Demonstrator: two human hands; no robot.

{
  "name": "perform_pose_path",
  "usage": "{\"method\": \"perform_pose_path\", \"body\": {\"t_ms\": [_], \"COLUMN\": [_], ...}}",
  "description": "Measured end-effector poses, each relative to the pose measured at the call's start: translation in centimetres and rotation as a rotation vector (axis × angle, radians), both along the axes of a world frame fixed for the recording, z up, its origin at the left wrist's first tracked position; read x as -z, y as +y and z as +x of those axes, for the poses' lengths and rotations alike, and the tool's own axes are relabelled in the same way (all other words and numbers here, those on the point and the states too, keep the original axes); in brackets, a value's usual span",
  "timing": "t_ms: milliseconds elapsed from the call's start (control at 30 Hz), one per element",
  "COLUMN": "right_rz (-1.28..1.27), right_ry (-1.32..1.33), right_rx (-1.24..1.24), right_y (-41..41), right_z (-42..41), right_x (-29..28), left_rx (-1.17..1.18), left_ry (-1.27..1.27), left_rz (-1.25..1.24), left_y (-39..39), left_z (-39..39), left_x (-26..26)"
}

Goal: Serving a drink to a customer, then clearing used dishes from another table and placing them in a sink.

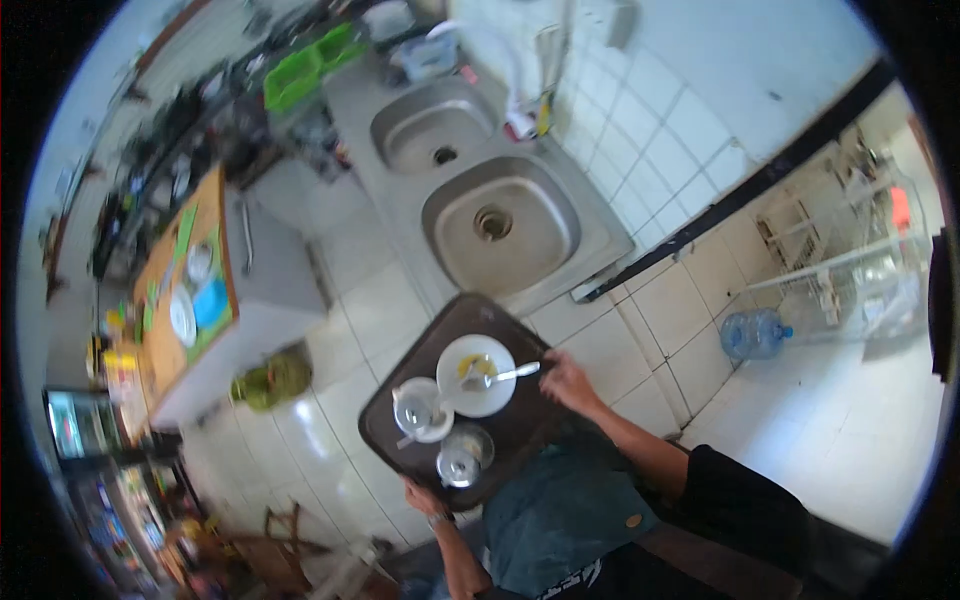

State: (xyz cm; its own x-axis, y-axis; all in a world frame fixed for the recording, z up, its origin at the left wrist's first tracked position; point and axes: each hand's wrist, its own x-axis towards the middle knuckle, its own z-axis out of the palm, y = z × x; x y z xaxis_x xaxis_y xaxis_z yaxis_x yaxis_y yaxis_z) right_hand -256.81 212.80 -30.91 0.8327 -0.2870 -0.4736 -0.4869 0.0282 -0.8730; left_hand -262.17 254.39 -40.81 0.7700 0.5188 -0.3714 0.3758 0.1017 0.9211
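A dark brown serving tray point(525, 427) is carried between my two hands. My left hand point(426, 501) grips its lower left edge, fingers partly hidden beneath, and my right hand point(568, 382) holds its right edge. On the tray stands a white bowl point(450, 390) with yellow remains and a metal spoon point(517, 372) lying in it. Left of the bowl, a glass cup point(412, 411) sits on a white saucer point(442, 430). Below them is another clear glass vessel point(459, 465), its exact kind blurred. The tray's far corner overlaps the sink's front edge in view.
Ahead is a double stainless steel sink point(502, 225) with a white faucet point(517, 90). A wooden-topped counter point(161, 300) with dishes stands left, a green gas cylinder point(274, 379) beside it on the floor. To the right, a blue water jug point(750, 334) lies near a clear-sided case point(847, 292).
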Motion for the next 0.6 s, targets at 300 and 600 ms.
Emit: {"method": "perform_pose_path", "body": {"t_ms": [300,600], "right_rz": [0.903,0.681], "right_ry": [0.017,-0.113], "right_rx": [0.017,0.142], "right_y": [8.5,10.3], "right_z": [1.4,3.2], "right_x": [3.2,6.6], "left_rx": [0.612,0.765], "left_ry": [0.183,0.102], "left_rz": [0.412,0.235], "left_y": [-4.0,-11.9], "left_z": [10.0,18.5], "left_x": [2.3,-0.1]}}
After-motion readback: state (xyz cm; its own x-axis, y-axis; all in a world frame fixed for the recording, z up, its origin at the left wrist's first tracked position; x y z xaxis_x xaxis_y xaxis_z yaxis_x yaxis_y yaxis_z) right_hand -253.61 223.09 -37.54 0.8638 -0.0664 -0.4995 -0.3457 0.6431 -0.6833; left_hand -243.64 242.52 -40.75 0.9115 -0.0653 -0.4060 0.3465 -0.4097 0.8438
